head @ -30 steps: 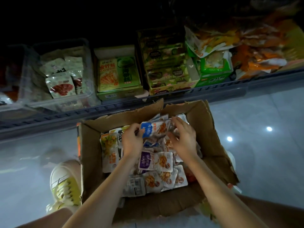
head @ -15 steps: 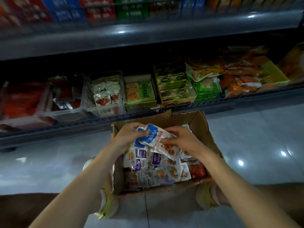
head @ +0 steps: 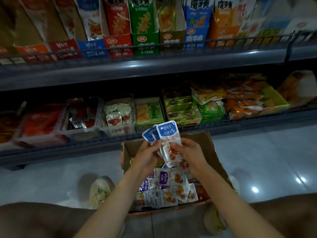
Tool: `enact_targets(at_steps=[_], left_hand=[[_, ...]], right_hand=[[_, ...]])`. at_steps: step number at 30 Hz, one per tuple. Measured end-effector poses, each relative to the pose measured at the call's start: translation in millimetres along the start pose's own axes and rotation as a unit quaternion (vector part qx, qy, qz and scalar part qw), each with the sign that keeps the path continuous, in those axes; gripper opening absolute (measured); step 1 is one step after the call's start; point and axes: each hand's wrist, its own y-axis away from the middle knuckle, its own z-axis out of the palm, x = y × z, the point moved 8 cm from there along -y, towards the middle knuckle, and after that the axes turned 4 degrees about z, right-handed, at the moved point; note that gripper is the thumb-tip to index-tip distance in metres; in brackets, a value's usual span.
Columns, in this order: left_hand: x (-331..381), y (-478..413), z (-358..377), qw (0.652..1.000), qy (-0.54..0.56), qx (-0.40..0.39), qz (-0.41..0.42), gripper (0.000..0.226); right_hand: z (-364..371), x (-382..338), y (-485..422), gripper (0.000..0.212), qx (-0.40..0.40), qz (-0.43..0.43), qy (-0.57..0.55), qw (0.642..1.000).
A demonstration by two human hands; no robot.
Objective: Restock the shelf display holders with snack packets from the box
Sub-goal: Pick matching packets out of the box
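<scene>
Blue-topped packets (head: pixel 167 134), earlier low in the box (head: pixel 212 152), now fan above it, gripped by left hand (head: pixel 147 156) and right hand (head: pixel 186 152).

A glossy pale tiled floor (head: pixel 274 160) reflects bright light spots (head: pixel 255 189) at right. Ahead, in dim light, stands a dark grey 2-tier shelf (head: pixel 154 69) with a wire rail (head: pixel 223 41).

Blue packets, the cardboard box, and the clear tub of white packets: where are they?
blue snack packets (head: pixel 167 134): head view, front packet's blue top.
cardboard box (head: pixel 206 143): head view, far right wall.
clear tub (head: pixel 118 131): head view, front wall.
</scene>
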Motion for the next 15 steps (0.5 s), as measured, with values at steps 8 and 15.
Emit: enact_targets(at_steps=[8,15], left_hand=[[38.7,8.9,3.5,0.989,-0.102,0.026,0.108,0.023],[94.8,28.7,35.0,0.967,-0.169,-0.029,0.187,0.021]], right_hand=[[0.5,-34.8,10.5,0.006,0.02,-0.034,0.03,0.999],[17.5,-72.4,27.5,0.004,0.02,-0.069,-0.013,0.997]])
